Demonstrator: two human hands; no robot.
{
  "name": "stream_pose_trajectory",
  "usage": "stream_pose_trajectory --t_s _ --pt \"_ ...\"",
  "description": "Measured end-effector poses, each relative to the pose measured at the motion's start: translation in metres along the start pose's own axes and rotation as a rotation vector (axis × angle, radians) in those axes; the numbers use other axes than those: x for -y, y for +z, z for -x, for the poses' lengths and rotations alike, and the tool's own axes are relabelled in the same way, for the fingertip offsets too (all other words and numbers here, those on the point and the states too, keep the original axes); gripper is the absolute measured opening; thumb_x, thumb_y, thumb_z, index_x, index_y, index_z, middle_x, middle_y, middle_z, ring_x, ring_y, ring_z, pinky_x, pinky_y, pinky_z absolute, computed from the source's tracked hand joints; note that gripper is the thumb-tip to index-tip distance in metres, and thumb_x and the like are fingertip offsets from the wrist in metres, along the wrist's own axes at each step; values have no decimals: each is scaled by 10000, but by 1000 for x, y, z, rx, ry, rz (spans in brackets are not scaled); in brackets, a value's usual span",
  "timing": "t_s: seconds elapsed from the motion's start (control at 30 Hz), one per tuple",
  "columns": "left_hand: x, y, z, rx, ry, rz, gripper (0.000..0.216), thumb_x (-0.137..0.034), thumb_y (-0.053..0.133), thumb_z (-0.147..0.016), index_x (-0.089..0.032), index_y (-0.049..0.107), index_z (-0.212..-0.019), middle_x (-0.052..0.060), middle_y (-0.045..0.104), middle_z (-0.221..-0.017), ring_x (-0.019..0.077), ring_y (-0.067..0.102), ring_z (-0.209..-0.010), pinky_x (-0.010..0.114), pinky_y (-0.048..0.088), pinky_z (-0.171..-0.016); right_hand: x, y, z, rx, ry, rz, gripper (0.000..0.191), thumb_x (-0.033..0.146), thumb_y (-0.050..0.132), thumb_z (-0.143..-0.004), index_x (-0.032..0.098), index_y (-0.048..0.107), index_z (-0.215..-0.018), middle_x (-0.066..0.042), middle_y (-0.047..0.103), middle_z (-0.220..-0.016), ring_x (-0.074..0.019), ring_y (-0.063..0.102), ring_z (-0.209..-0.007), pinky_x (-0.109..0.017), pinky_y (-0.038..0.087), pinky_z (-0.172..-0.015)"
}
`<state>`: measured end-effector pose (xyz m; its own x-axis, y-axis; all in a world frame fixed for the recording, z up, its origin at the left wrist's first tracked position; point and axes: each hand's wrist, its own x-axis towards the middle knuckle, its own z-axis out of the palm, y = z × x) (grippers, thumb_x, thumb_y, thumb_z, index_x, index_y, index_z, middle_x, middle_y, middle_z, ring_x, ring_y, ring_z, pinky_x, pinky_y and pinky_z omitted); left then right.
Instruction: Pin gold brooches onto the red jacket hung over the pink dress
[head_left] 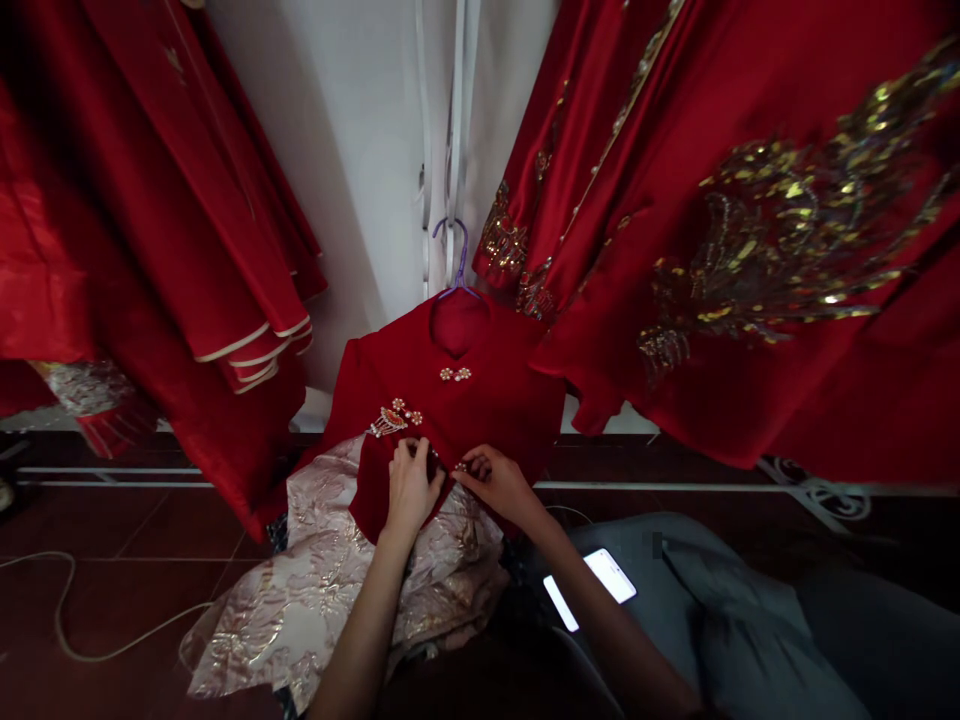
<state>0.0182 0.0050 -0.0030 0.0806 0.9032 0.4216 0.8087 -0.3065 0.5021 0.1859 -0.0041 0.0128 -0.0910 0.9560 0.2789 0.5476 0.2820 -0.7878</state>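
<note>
A small red jacket [480, 400] hangs on a purple hanger [454, 262] in front of me, over a pale brocade skirt [315, 590]. It has a pearl button clasp [454, 374] at the chest and a beaded tassel ornament [391, 419] to the left. My left hand [412, 487] grips the jacket's front flap, fingers curled around the cloth. My right hand [495, 482] pinches a small fastening at the flap's edge, close to my left fingertips.
Red garments [187, 230] hang at the left, and a red gown with gold sequin embroidery [772, 250] hangs at the right. A lit phone [609, 575] lies on grey cloth at my right. A white cord [67, 610] runs over the dark red floor.
</note>
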Motion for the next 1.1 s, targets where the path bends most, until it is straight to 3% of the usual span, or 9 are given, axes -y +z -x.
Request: stream_pose_trajectory --t_s 0.2,0.4,0.53,0.7,0.8,0.9,1.1 --pt "1 4 -6 -26 -7 -32 166 -184 519 -787 -202 584 -939 75 521 -896 225 509 -872 342 408 -763 4 -4 -3 -14 -16 -30 247 423 683 -670 197 612 -738 -6 627 -701 -133 570 -591 -254 461 -549" --pt "7 4 -6 -88 -13 298 64 -212 528 -802 -203 590 -807 59 605 -841 197 560 -787 333 435 -752 22 -31 -18 -158 161 -286 309 447 703 -639 184 585 -751 -9 641 -646 -152 611 -509 -245 477 -400" --pt "3 -4 -8 -97 -162 598 119 -296 589 -768 -182 616 -790 37 640 -754 157 586 -678 281 460 -683 45 -32 -24 -88 246 -585 344 439 710 -635 167 569 -792 -31 669 -718 -145 636 -506 -247 519 -432" --pt "6 -1 -2 -171 -248 827 165 -308 609 -740 -156 635 -800 39 670 -769 141 615 -698 265 489 -703 42 6 -22 -18 303 -746 349 438 705 -641 159 573 -805 -39 674 -779 -121 645 -568 -227 539 -511" --pt "14 13 1 -192 -263 864 159 -295 621 -717 -148 630 -778 36 663 -736 141 616 -677 267 499 -682 21 41 -18 -102 273 -701 373 476 690 -645 157 563 -792 -31 654 -741 -117 626 -553 -248 547 -533" --pt "21 23 1 -185 -256 867 175 -304 631 -709 -147 624 -784 34 656 -733 140 610 -673 266 503 -668 1 69 -13 -290 213 -577 360 506 615 -716 171 549 -830 -38 641 -769 -126 623 -578 -258 543 -533" --pt "22 23 1 -156 -288 982 259 -272 684 -649 -126 630 -856 56 673 -793 136 624 -705 260 511 -707 -12 82 -8 -396 147 -510 326 484 575 -764 174 547 -859 -44 640 -793 -129 618 -600 -233 511 -518"
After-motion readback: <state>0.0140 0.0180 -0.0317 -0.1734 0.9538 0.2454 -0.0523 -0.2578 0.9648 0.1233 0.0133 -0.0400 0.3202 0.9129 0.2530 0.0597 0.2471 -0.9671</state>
